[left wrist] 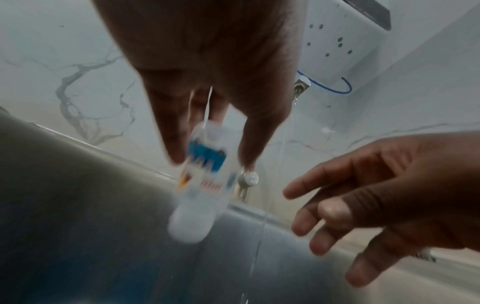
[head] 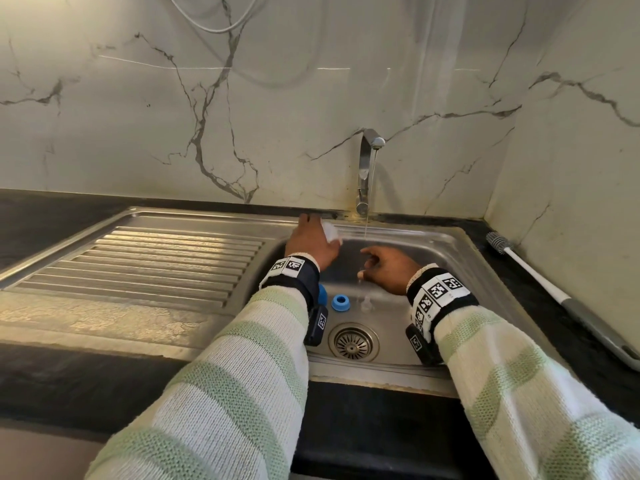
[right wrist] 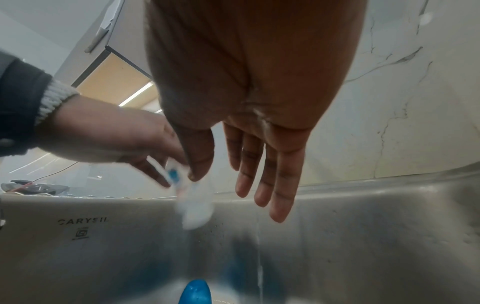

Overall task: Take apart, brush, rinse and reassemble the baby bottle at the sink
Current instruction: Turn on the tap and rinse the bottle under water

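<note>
My left hand [head: 313,237] grips the clear bottle body [head: 331,233] over the sink's back left corner; in the left wrist view the bottle [left wrist: 205,181] with blue print hangs blurred between thumb and fingers. My right hand [head: 369,263] is empty, fingers spread and relaxed, beside the thin water stream [head: 366,223] from the tap [head: 367,161]. The right wrist view shows its straight fingers [right wrist: 265,174] next to the bottle [right wrist: 193,203]. A blue collar ring [head: 340,303] and a clear nipple [head: 366,304] lie on the sink floor. A blue cap [head: 322,294] is half hidden behind my left wrist.
The steel sink [head: 446,251] has a drain [head: 353,342] at the front. A ribbed draining board [head: 156,258] lies to the left. A bottle brush [head: 502,244] rests on the dark counter at the right, close to the marble wall corner.
</note>
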Available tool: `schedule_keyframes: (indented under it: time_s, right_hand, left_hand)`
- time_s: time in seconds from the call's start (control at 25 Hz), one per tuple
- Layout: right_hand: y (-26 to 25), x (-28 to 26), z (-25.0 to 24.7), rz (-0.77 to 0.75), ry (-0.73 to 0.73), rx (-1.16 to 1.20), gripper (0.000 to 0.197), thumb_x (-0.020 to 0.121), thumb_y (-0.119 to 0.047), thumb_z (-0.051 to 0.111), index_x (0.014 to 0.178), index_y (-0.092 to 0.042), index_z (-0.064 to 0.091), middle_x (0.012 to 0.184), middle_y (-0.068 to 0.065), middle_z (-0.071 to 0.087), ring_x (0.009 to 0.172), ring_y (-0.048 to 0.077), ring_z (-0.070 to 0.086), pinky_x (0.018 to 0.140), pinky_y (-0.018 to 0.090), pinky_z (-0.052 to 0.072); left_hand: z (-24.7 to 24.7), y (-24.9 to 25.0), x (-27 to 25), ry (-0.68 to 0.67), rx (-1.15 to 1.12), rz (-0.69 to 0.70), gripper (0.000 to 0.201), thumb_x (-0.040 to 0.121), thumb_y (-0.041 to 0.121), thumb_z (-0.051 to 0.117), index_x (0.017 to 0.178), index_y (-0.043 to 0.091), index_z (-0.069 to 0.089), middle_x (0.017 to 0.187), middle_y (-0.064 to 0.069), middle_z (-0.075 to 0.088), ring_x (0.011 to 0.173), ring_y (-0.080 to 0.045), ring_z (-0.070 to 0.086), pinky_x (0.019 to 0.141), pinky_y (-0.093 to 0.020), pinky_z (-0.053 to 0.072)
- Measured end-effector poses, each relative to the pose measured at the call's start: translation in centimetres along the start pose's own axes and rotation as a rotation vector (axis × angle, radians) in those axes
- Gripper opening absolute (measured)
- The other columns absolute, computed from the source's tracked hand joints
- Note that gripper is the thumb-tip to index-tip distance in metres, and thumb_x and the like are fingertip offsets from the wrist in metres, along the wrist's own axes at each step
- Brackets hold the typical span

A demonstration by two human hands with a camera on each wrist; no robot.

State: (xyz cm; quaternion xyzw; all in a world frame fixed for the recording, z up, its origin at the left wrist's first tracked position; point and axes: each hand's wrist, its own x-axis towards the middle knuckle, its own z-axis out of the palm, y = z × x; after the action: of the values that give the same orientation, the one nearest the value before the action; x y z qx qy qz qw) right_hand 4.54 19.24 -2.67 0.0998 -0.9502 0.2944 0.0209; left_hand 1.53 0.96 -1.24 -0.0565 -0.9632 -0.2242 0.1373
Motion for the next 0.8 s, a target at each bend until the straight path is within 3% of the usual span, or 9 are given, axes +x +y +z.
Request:
schedule_keyframes:
  time_s: [0.2, 0.28, 0.4, 0.6, 0.8]
  right_hand:
    - [0.2, -0.2, 0.3, 0.002, -0.004, -0.010, 0.059, 0.088, -0.028, 0.069, 0.141, -0.018, 0.046, 0.107, 0.000, 0.063, 0.098, 0.016, 0.059, 0.090, 0.030, 0.046]
    - [0.1, -0.3, 0.2, 0.001, 0.009, -0.014, 0.058, 0.088, -0.028, 0.068, 0.141, -0.018, 0.047, 0.107, 0.000, 0.063, 0.098, 0.015, 0.059, 0.090, 0.030, 0.046]
    - [-0.6, -0.1, 0.2, -0.003, 0.015, -0.030, 0.056, 0.089, -0.027, 0.067, 0.140, -0.018, 0.047, 0.102, -0.001, 0.065, 0.094, 0.015, 0.060, 0.088, 0.030, 0.047]
    - [-3.2, 0.0, 1.1, -0.090, 0.045, -0.039, 0.042, 0.087, -0.024, 0.068, 0.127, -0.017, 0.058, 0.099, 0.001, 0.064, 0.091, 0.018, 0.061, 0.089, 0.038, 0.051]
    - [-6.7, 3.1, 3.4, -0.083, 0.070, 0.043, 0.046, 0.085, -0.023, 0.070, 0.128, -0.011, 0.059, 0.105, 0.005, 0.068, 0.097, 0.021, 0.063, 0.088, 0.029, 0.047]
  left_hand:
    - [0.6, 0.0, -0.7, -0.100, -0.005, -0.051, 0.058, 0.083, 0.034, 0.072, 0.132, 0.011, 0.050, 0.137, -0.012, 0.048, 0.115, -0.031, 0.058, 0.095, -0.040, 0.050]
    - [0.4, 0.3, -0.9, -0.147, 0.018, -0.015, 0.058, 0.086, 0.036, 0.070, 0.134, 0.009, 0.051, 0.137, -0.013, 0.050, 0.119, -0.031, 0.056, 0.099, -0.040, 0.048]
    - [-0.4, 0.5, -0.3, -0.060, -0.053, -0.002, 0.065, 0.087, 0.041, 0.066, 0.139, 0.008, 0.046, 0.139, -0.014, 0.047, 0.124, -0.031, 0.050, 0.103, -0.038, 0.042]
    - [-3.1, 1.3, 0.2, 0.021, -0.109, 0.045, 0.055, 0.087, 0.036, 0.063, 0.134, 0.010, 0.049, 0.133, -0.013, 0.052, 0.123, -0.030, 0.051, 0.100, -0.037, 0.043]
    - [-13.0, -2.8, 3.4, 0.121, -0.077, -0.027, 0.064, 0.085, 0.040, 0.069, 0.138, 0.012, 0.051, 0.141, -0.012, 0.050, 0.128, -0.029, 0.050, 0.106, -0.036, 0.043]
